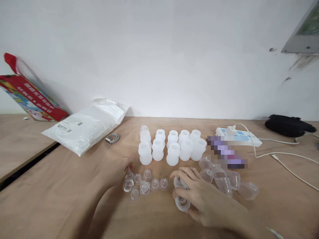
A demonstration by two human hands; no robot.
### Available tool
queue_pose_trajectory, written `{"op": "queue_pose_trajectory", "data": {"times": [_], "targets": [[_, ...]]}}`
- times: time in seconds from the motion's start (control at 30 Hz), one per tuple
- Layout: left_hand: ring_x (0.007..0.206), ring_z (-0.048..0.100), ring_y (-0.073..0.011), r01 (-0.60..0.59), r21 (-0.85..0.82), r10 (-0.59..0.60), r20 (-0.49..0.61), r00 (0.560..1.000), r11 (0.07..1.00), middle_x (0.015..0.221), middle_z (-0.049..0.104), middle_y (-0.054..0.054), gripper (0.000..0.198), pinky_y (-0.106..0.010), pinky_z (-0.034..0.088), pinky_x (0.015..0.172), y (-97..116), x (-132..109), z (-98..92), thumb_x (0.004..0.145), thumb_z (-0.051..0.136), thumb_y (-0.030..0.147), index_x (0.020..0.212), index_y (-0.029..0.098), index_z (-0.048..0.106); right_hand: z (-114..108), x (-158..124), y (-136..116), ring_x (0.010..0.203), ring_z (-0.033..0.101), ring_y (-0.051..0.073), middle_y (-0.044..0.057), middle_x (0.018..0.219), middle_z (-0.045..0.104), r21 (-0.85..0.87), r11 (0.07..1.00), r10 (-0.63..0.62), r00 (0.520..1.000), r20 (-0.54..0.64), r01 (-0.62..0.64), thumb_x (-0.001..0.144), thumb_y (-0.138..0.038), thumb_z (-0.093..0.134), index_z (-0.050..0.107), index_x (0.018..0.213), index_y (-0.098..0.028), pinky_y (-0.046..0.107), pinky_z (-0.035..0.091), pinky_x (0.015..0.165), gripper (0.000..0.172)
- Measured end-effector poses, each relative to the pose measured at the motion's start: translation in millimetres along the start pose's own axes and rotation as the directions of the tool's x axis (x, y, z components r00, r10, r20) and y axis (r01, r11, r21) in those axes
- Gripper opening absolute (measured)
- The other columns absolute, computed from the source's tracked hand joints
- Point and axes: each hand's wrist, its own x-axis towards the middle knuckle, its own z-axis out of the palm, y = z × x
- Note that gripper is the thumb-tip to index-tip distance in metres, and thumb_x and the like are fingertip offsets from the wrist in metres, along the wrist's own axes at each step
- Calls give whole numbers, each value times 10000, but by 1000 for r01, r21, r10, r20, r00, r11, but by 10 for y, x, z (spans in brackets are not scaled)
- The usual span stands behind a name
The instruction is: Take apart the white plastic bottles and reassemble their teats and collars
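My left hand (124, 166) reaches in from the left, its fingertips pinched on a clear bottle nipple (129, 176) at the back of a small group. Several more clear nipples (155, 184) lie around it on the wood. My right hand (195, 191) curls over several translucent screw rings (182, 204), thumb and fingers closed round them near the tabletop; part of the rings is hidden under the palm. Behind both hands stand two rows of frosted white bottles (172, 154), and one at the far left wears a clear cap (144, 130). Clear dome caps (223, 186) lie right of my right hand.
A white plastic mailing bag (86, 127) and a grey watch-like band (112, 138) lie at the left. A red printed bag (35, 99) leans on the wall. Rightward are a blurred purple item (226, 152), a power strip (239, 136) with cables, and a black pouch (289, 125).
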Motion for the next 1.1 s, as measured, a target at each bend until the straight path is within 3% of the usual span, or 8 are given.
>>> {"op": "queue_pose_trajectory", "data": {"times": [0.13, 0.33, 0.53, 0.63, 0.73, 0.83, 0.97, 1.1], "targets": [[648, 499, -212, -26, 125, 24, 14, 1000, 992, 686, 625, -37, 183, -297, 278, 613, 20, -13, -70, 644, 538, 110, 664, 216, 686, -53, -51, 24, 1395, 330, 386, 116, 1452, 445, 50, 999, -6, 1000, 27, 5, 712, -68, 690, 647, 932, -217, 628, 385, 1052, 269], [621, 511, -201, 6, 193, -9, 16, 1000, 981, 641, 607, -31, 156, -290, 290, 584, 196, 1, -240, 695, 506, 129, 674, 203, 642, -82, -76, -17, 1487, 116, 429, 45, 1610, 260, 113, 993, -34, 988, 151, 17, 719, -13, 698, 686, 912, -253, 742, 178, 1104, 308], [862, 634, -259, 76, -118, -101, -227, 969, 990, 968, 679, -51, 272, -346, 452, 701, 215, 184, -165, 862, 450, 333, 1082, 235, 578, -152, -47, -17, 1488, -44, 419, 55, 1664, 68, 158, 983, 38, 945, 324, -93, 675, 9, 683, 697, 1016, -227, 680, 23, 1151, 415], [1135, 571, -340, 0, -265, -57, -206, 977, 964, 1285, 594, -135, 460, -483, 454, 891, 118, 398, -97, 820, 504, 316, 1266, 209, 491, -224, -52, -36, 1492, -80, 387, 85, 1660, 67, 203, 974, 19, 937, 348, -95, 696, -43, 714, 659, 1135, -216, 646, 52, 1171, 475], [1231, 540, -353, -80, -378, 65, -54, 996, 922, 1343, 581, -136, 573, -489, 476, 943, 13, 622, -67, 749, 610, 315, 1301, 218, 490, -267, -57, -60, 1504, -46, 361, 83, 1656, 110, 258, 960, 20, 950, 311, -105, 756, -105, 704, 654, 1134, -206, 610, 106, 1186, 394], [1195, 594, -311, -154, -513, 214, 59, 975, 844, 1318, 620, -105, 571, -427, 516, 939, -53, 772, -48, 728, 672, 337, 1273, 235, 533, -274, -56, -73, 1512, -18, 342, 48, 1653, 145, 322, 939, 44, 969, 241, -122, 765, -91, 678, 659, 1099, -217, 571, 178, 1192, 358], [1184, 606, -294, -197, -623, 297, 59, 953, 757, 1301, 631, -103, 532, -427, 514, 958, -66, 848, 19, 769, 695, 390, 1258, 235, 553, -269, -68, -72, 1520, 36, 310, 31, 1625, 248, 382, 916, 82, 990, 112, -119, 755, -59, 675, 653, 1048, -228, 525, 229, 1196, 339], [1112, 638, -307, -221, -659, 288, -7, 958, 719, 1176, 681, -121, 475, -458, 515, 941, -76, 902, 59, 764, 730, 424, 1165, 198, 611, -265, -95, -61, 1502, 173, 288, 42, 1546, 395, 434, 899, 77, 996, -32, -56, 801, -92, 669, 644, 981, -234, 508, 278, 1183, 230]]}}
